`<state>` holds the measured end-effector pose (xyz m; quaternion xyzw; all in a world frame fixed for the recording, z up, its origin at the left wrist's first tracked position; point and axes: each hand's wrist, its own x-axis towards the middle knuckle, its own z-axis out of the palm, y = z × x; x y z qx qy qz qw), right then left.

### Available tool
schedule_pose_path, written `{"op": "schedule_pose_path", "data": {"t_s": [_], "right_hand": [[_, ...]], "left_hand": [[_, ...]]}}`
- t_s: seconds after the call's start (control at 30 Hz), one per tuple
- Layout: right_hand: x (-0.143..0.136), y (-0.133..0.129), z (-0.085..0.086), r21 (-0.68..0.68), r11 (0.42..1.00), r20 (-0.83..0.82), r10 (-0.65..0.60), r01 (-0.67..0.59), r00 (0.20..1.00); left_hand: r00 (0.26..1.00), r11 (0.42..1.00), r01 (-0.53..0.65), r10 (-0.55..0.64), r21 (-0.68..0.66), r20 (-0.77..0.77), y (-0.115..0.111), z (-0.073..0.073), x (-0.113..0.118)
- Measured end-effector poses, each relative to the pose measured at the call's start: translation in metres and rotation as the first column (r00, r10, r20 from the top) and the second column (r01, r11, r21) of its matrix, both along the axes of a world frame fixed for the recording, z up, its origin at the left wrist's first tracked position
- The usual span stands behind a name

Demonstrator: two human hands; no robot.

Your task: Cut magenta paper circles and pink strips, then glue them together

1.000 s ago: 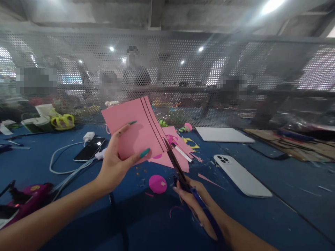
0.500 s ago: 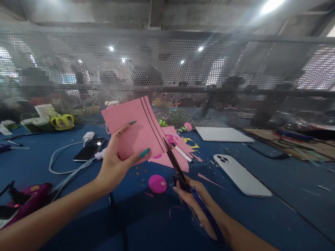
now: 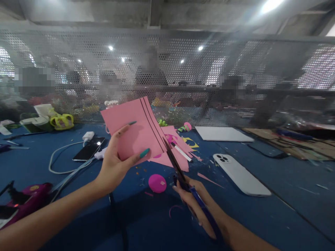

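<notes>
My left hand (image 3: pixel 115 157) is closed on a sheet of pink paper (image 3: pixel 133 129), raised and tilted above the blue table. Dark lines run down near the paper's right edge. My right hand (image 3: pixel 199 205) grips blue-handled scissors (image 3: pixel 181 176), whose blades point up and to the left. Their tips meet the paper's lower right corner by the lines. Under and behind the blades lie pink paper pieces (image 3: pixel 170 164) and a white marker (image 3: pixel 182 152). A magenta paper circle (image 3: pixel 157 183) rests on the table between my hands.
To the right lie a white phone (image 3: pixel 242 176), a white flat panel (image 3: pixel 225 134) and cardboard (image 3: pixel 285 141). Leftward are a black phone (image 3: pixel 89 149) with a charger cable, yellow tape (image 3: pixel 62 121) and a magenta device (image 3: pixel 31 197). A perforated metal screen (image 3: pixel 180 76) stands behind.
My hands, the paper and the scissors stay almost in place. Beyond the screen, a person has shifted slightly to the right.
</notes>
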<state>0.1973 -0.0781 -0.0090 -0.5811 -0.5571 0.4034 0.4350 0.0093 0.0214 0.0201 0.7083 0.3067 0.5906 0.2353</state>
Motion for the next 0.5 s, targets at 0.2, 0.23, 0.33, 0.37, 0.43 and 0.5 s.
{"op": "schedule_pose_path", "data": {"t_s": [0.2,0.23,0.33,0.37,0.43,0.5], "right_hand": [[0.001,0.002,-0.003,0.037,0.999,0.035,-0.023,0.022,0.999],[0.001,0.001,-0.001,0.032,0.999,0.037,-0.011,0.01,0.999],[0.0,-0.004,0.008,0.003,1.0,0.03,0.008,-0.008,1.0],[-0.001,-0.006,0.012,0.0,1.0,0.025,0.003,-0.003,1.0],[-0.002,-0.008,0.018,-0.008,1.0,0.011,0.01,-0.009,1.0],[-0.002,-0.009,0.021,-0.012,1.0,-0.006,0.021,-0.021,1.0]], "left_hand": [[1.0,1.0,0.005,-0.005,0.007,-0.001,0.001,0.0,-0.001],[1.0,1.0,0.003,-0.003,0.012,-0.002,0.001,0.0,-0.001],[1.0,1.0,0.002,-0.002,0.016,0.0,0.001,0.0,0.0],[1.0,1.0,0.006,-0.006,0.013,0.006,0.0,0.0,0.001],[1.0,1.0,0.015,-0.015,0.005,0.017,-0.001,0.0,0.001],[1.0,1.0,0.013,-0.013,0.003,0.018,-0.001,0.0,0.001]]}}
